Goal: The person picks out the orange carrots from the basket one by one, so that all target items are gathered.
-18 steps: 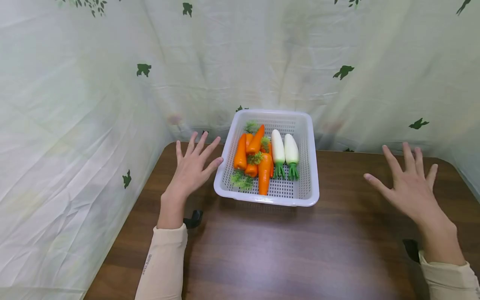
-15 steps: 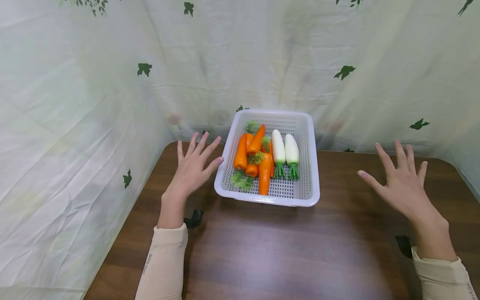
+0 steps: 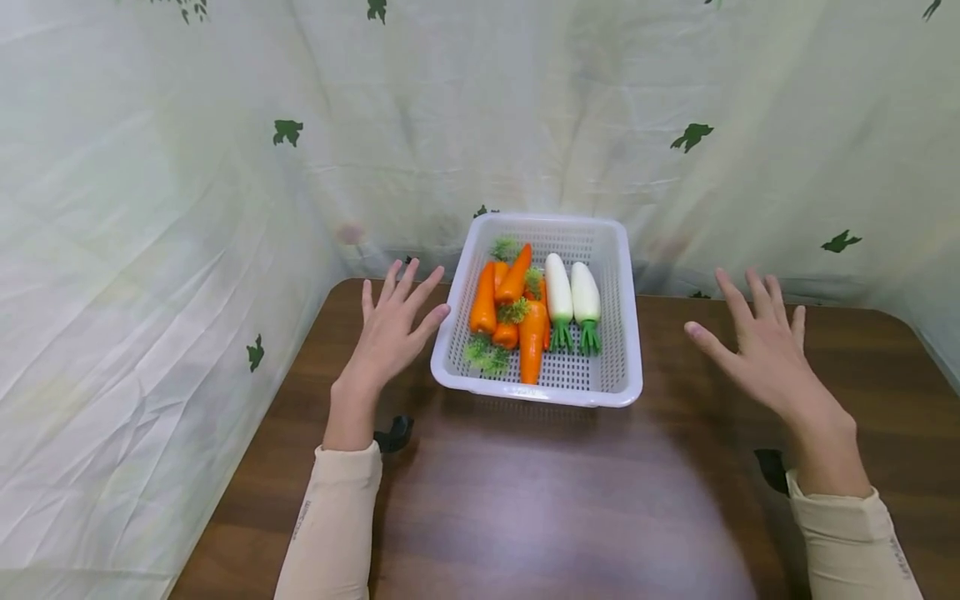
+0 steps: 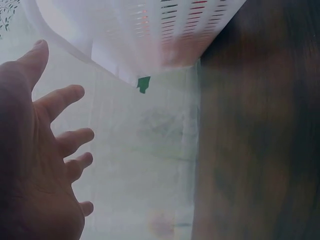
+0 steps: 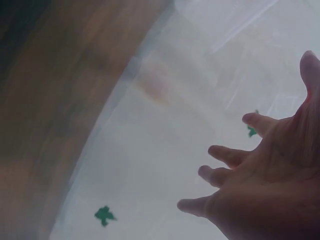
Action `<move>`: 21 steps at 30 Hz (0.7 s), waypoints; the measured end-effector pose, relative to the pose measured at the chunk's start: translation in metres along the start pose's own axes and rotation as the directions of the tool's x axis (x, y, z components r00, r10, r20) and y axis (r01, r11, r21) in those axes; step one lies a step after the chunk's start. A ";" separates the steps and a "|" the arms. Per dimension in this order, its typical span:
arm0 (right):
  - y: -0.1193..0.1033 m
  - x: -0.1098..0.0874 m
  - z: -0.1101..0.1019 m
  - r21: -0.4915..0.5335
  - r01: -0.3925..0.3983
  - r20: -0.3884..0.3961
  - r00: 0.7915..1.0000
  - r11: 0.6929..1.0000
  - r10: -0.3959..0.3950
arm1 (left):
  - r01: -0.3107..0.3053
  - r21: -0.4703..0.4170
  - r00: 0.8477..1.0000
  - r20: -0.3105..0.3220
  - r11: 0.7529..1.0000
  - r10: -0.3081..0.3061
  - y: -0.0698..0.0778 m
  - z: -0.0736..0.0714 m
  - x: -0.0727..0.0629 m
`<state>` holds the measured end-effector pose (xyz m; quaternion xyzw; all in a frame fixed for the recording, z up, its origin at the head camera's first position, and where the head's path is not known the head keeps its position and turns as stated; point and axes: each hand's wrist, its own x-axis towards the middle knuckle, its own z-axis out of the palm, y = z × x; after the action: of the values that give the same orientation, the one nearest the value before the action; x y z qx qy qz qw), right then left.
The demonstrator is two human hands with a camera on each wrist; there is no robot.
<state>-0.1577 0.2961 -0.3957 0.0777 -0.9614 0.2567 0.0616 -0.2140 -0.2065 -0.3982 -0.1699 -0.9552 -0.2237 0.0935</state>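
A white plastic basket with slotted walls stands toward the back of the table. In its left half lie several orange carrots with feathery green tops, some overlapping. Two white radishes with green stems lie side by side to their right. My left hand is beside the basket's left wall, fingers spread and thumb tip close to the rim; it holds nothing. The left wrist view shows the basket's slotted side above the fingers. To the right of the basket, with a gap between, my right hand hovers with spread fingers and holds nothing.
The brown wooden table extends in front and to both sides of the basket. A pale cloth curtain with green leaf and bird shapes hangs behind it and along the left side.
My right hand has moved left, nearer the basket, with fingers still spread. The left hand stays almost in place beside the basket. The head view has shifted slightly.
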 end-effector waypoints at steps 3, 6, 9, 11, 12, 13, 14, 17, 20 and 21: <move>-0.010 0.005 0.001 0.042 0.015 0.010 1.000 0.999 -0.015 | 0.003 -0.046 1.000 0.003 0.999 -0.003 -0.002 0.003 0.002; -0.022 0.010 0.003 0.066 0.027 0.020 0.999 0.997 -0.028 | -0.002 -0.113 1.000 0.008 0.994 0.003 -0.005 0.007 0.003; -0.036 0.016 0.006 0.081 0.039 0.030 0.999 0.996 -0.042 | -0.002 -0.187 1.000 0.015 0.982 0.005 -0.007 0.012 0.003; -0.045 0.019 0.008 0.091 0.050 0.038 0.998 0.995 -0.053 | -0.001 -0.238 1.000 0.019 0.971 0.006 -0.009 0.015 0.004; -0.049 0.021 0.009 0.096 0.055 0.042 0.997 0.994 -0.059 | 0.000 -0.262 1.000 0.022 0.965 0.006 -0.009 0.017 0.004; -0.052 0.022 0.011 0.102 0.057 0.046 0.997 0.993 -0.062 | 0.000 -0.284 1.000 0.024 0.959 0.007 -0.010 0.019 0.005; -0.056 0.024 0.013 0.108 0.059 0.050 0.997 0.992 -0.064 | 0.003 -0.307 1.000 0.028 0.952 0.006 -0.010 0.020 0.005; -0.064 0.027 0.017 0.118 0.065 0.055 0.996 0.991 -0.072 | 0.019 -0.352 0.999 0.050 0.936 -0.002 -0.011 0.025 0.006; -0.072 0.031 0.021 0.134 0.061 0.074 0.995 0.989 -0.072 | 0.046 -0.388 0.997 0.074 0.921 -0.019 -0.011 0.029 0.005; -0.074 0.032 0.021 0.138 0.058 0.080 0.994 0.989 -0.070 | 0.051 -0.399 0.997 0.078 0.916 -0.021 -0.012 0.030 0.005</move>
<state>-0.1772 0.2180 -0.3729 0.1233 -0.9406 0.3155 0.0235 -0.2260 -0.2010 -0.4282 -0.1758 -0.8949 -0.4097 0.0180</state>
